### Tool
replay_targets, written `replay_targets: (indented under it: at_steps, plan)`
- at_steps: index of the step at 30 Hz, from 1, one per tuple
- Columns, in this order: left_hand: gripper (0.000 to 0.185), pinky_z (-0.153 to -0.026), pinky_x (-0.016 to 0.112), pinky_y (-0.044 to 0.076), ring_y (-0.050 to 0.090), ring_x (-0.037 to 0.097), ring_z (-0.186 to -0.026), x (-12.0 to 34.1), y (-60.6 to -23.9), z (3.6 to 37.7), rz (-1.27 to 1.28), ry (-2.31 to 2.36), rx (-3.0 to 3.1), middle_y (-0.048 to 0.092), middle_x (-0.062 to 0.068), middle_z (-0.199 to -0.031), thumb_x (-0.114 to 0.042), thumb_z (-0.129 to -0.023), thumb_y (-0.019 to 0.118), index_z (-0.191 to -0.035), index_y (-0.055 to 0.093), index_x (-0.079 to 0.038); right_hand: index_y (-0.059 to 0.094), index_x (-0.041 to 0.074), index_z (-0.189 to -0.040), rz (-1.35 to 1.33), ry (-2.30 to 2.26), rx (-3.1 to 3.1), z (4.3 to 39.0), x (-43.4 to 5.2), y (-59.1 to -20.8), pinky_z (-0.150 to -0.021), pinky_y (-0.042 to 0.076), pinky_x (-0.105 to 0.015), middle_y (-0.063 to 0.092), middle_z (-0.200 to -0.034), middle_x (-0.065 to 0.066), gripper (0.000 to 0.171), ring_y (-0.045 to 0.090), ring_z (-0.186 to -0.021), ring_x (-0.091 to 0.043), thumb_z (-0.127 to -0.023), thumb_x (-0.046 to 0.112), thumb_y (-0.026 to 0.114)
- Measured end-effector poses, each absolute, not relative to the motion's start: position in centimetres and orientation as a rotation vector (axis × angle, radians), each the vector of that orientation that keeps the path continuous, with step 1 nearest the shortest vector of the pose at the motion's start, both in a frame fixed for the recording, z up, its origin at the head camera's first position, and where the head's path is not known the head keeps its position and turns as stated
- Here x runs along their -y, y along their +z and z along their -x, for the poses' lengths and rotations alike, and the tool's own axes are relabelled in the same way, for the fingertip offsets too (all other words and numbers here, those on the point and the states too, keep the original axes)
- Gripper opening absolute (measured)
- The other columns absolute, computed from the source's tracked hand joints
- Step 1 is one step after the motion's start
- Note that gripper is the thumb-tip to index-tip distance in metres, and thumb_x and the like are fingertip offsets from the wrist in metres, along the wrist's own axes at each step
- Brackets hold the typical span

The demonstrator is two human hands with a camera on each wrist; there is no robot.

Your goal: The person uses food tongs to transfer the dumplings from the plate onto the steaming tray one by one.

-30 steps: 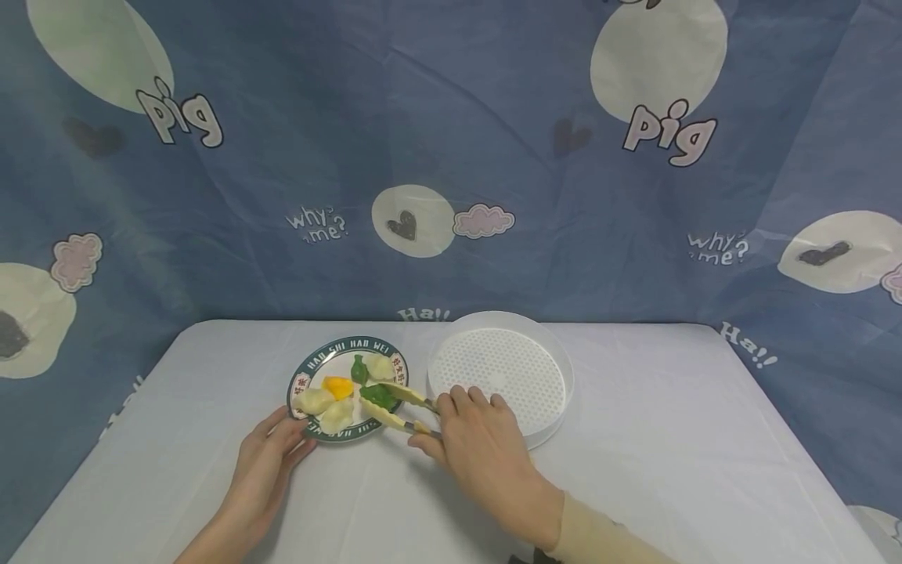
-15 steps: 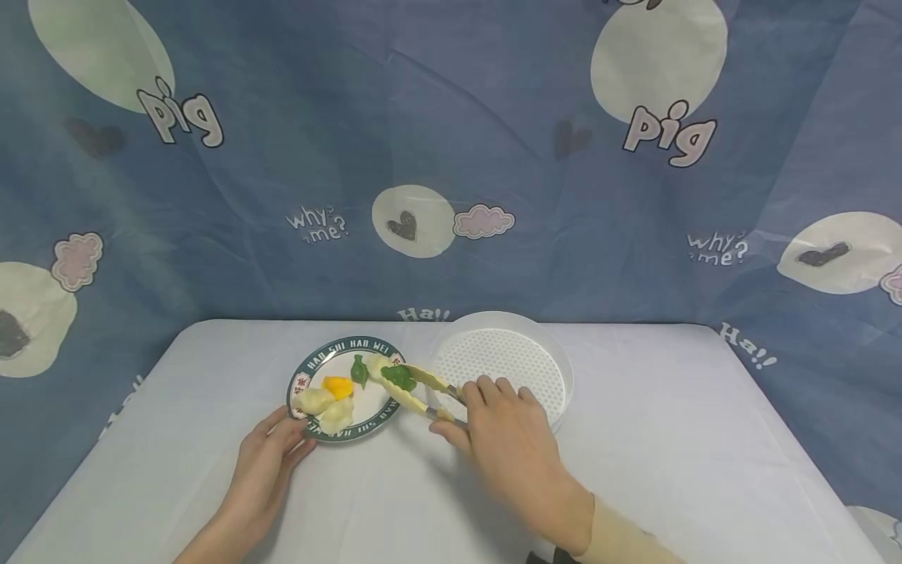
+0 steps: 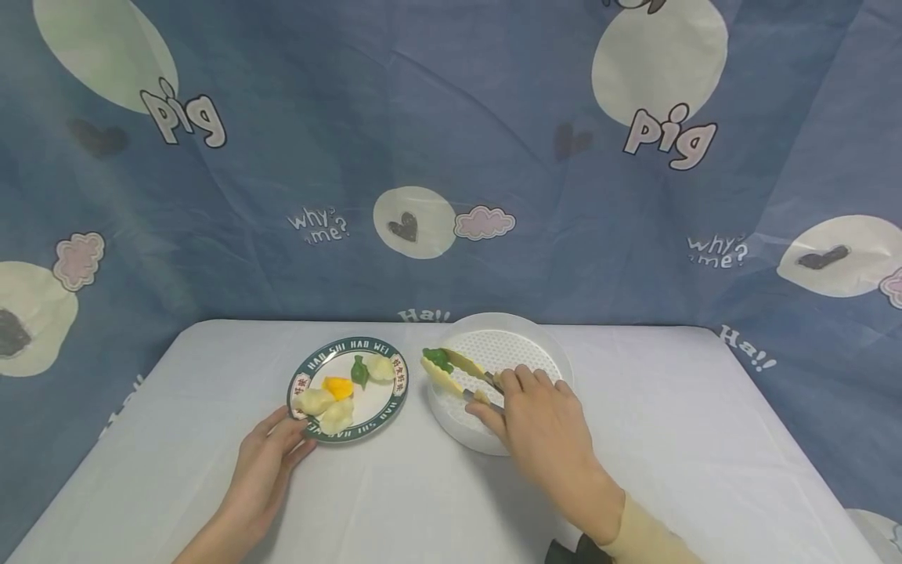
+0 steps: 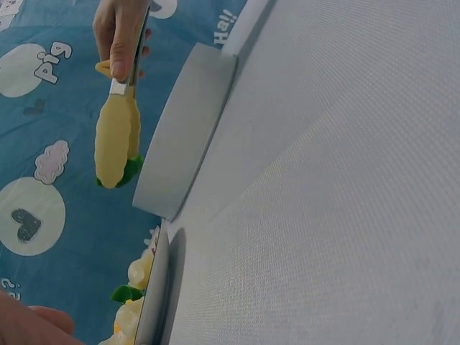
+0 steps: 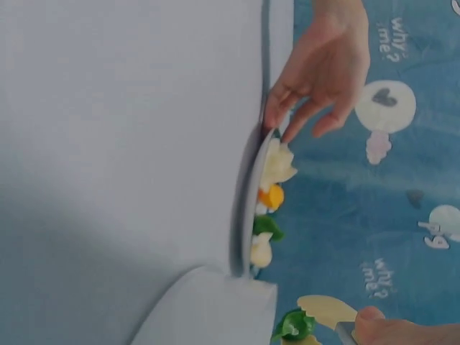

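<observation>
"Yellow-tipped tongs (image 3: 442,376) are held how?"
"Pinched by the right hand (image 3: 546,427); a green dumpling (image 3: 438,359) is clasped just above the white steamer tray's (image 3: 454,423) left edge."
"And the left hand (image 3: 264,466)?"
"The plate's (image 3: 380,415) near-left rim is pinched by its fingers."

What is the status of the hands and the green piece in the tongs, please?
Left hand touching plate. Right hand gripping tongs. Green piece aloft near left rim of white tray. No obstruction seen.
</observation>
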State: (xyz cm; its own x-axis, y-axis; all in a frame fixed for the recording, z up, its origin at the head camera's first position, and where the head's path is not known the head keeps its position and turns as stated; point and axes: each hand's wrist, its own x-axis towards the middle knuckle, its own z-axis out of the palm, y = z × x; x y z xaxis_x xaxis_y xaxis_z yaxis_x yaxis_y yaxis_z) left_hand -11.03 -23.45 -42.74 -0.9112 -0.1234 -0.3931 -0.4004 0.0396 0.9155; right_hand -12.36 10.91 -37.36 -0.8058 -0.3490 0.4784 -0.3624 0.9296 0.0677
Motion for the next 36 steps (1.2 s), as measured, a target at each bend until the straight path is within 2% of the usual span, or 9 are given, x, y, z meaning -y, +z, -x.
replay_targets:
  at_steps: [5, 10, 19, 25, 29, 36]
  plan:
    - [0.081, -0.108, 0.007, 0.051, 0.023, 0.042, -0.166, 23.3, -42.7, 11.0, 0.547, 1.965, -2.114, 0.0, 0.033, -0.178, -0.023, -0.114, 0.039, -0.169, -0.013, 0.005, 0.072, 0.01, -0.096, -0.506, -0.013, 2.529, 12.6, -11.8, -38.0, -0.047, 0.029, -0.024, 0.055, -0.072, -0.001, 0.053, 0.048, -0.062, -0.019, -0.095, 0.063, 0.071]
    - [0.082, -0.106, 0.005, 0.052, 0.024, 0.042, -0.166, 23.3, -42.7, 11.0, 0.559, 1.971, -2.114, 0.0, 0.033, -0.178, -0.023, -0.113, 0.04, -0.169, -0.013, 0.005, 0.072, 0.009, -0.094, -0.514, -0.044, 2.509, 12.8, -12.1, -38.5, -0.046, 0.028, -0.023, 0.054, -0.07, -0.001, 0.054, 0.047, -0.06, -0.019, -0.094, 0.063, 0.072]
    - [0.081, -0.115, 0.015, 0.049, 0.023, 0.043, -0.166, 23.3, -42.7, 11.1, 0.553, 1.969, -2.114, -0.002, 0.033, -0.178, -0.023, -0.113, 0.039, -0.169, -0.013, 0.005, 0.071, 0.008, -0.092, -0.512, -0.074, 2.525, 12.7, -12.2, -39.0, -0.046, 0.027, -0.023, 0.05, -0.068, 0.0, 0.056, 0.043, -0.058, -0.018, -0.093, 0.064, 0.073]
    - [0.081, -0.111, 0.011, 0.051, 0.023, 0.042, -0.166, 23.2, -42.6, 11.0, 0.56, 1.981, -2.104, -0.002, 0.033, -0.178, -0.022, -0.113, 0.039, -0.169, -0.013, 0.005, 0.07, 0.008, -0.095, -0.494, -0.036, 2.556, 12.6, -12.0, -39.2, -0.048, 0.033, -0.026, 0.051, -0.07, -0.001, 0.058, 0.047, -0.061, -0.019, -0.092, 0.066, 0.072]
    - [0.081, -0.115, 0.015, 0.049, 0.022, 0.044, -0.166, 23.3, -42.6, 11.0, 0.566, 1.99, -2.102, -0.003, 0.033, -0.178, -0.022, -0.113, 0.04, -0.169, -0.013, 0.004, 0.071, 0.008, -0.1, -0.485, -0.002, 2.566, 12.6, -11.9, -39.1, -0.049, 0.037, -0.028, 0.055, -0.073, -0.003, 0.058, 0.051, -0.063, -0.021, -0.093, 0.066, 0.07]
    - [0.081, -0.117, 0.018, 0.048, 0.021, 0.044, -0.167, 23.2, -42.6, 10.9, 0.567, 2.002, -2.096, -0.004, 0.033, -0.178, -0.02, -0.113, 0.04, -0.169, -0.013, 0.005, 0.073, 0.007, -0.103, -0.469, 0.018, 2.594, 12.5, -11.9, -39.0, -0.051, 0.038, -0.029, 0.056, -0.074, -0.003, 0.061, 0.052, -0.066, -0.022, -0.094, 0.066, 0.069]
